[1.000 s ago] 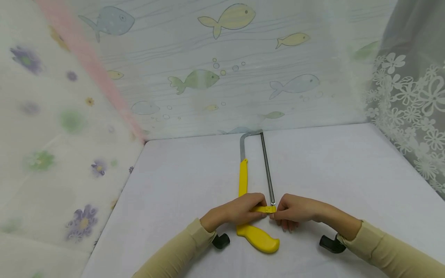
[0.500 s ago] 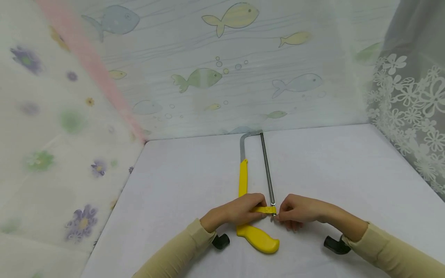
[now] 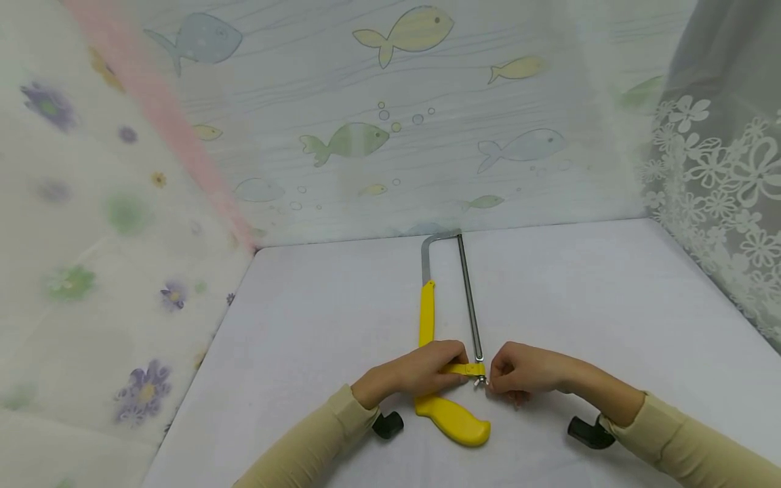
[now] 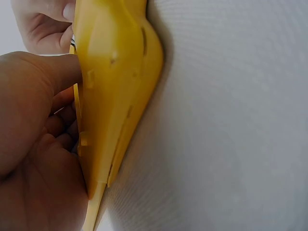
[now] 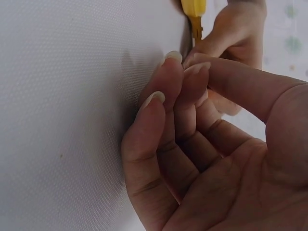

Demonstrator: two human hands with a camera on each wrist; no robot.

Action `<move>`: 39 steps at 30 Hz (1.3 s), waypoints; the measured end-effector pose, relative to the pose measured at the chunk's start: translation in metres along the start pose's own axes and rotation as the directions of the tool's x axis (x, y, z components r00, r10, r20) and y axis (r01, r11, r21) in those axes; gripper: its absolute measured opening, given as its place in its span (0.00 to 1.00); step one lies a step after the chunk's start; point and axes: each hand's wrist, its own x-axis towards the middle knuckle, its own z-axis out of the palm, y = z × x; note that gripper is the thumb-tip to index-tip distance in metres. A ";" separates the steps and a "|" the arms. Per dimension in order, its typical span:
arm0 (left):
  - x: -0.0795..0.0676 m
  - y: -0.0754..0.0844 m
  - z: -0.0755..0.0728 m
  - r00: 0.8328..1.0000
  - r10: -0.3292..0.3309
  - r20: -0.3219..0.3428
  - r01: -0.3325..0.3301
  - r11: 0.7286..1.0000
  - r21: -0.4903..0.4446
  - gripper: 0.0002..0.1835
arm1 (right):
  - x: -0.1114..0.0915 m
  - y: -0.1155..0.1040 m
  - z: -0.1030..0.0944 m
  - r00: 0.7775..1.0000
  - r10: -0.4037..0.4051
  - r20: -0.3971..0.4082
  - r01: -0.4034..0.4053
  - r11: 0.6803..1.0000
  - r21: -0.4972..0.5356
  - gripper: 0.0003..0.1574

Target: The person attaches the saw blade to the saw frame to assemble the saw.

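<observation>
A hacksaw (image 3: 427, 312) with a yellow handle and grey metal frame lies on the white table, its blade (image 3: 470, 298) on the right side. My left hand (image 3: 430, 362) grips the yellow frame just above the handle grip (image 3: 460, 421), thumb and fingers around the short arm that bears the blade's near end. In the left wrist view the yellow handle (image 4: 115, 72) hides part of the fingers. A small metal wing nut (image 3: 481, 382) sits at that end. My right hand (image 3: 531, 369) has its thumb and fingertips at the nut's right wing; the right wrist view shows them curled together, hiding the nut.
White cloth covers the table (image 3: 317, 305). A fish-print curtain (image 3: 403, 135) hangs behind, a flowered one (image 3: 110, 271) at left and a lace one (image 3: 726, 190) at right. Black wrist mounts (image 3: 588, 432) show below the sleeves.
My right hand has shifted slightly to the right, uncovering the wing nut, whose wings now stand at a different angle. The left hand and hacksaw have stayed put.
</observation>
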 end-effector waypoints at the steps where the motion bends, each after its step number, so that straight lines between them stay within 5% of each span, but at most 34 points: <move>1: 0.000 -0.002 -0.001 1.000 0.002 0.002 -0.002 1.000 -0.003 0.06 | 0.002 0.000 0.000 1.000 0.003 0.000 -0.003 1.000 0.003 0.15; 9: 0.004 -0.020 -0.006 1.000 0.018 0.016 -0.018 1.000 -0.011 0.06 | 0.014 -0.004 -0.001 1.000 0.014 -0.010 -0.014 1.000 0.004 0.16; 22: 0.004 -0.022 -0.005 0.999 0.031 0.016 -0.031 0.999 -0.008 0.06 | 0.019 -0.005 0.003 0.999 0.037 -0.028 -0.038 0.999 -0.013 0.25; 39: 0.003 -0.022 -0.006 0.999 0.040 0.011 -0.040 0.999 -0.019 0.05 | 0.025 -0.005 0.006 0.997 0.064 -0.044 -0.064 0.998 -0.003 0.24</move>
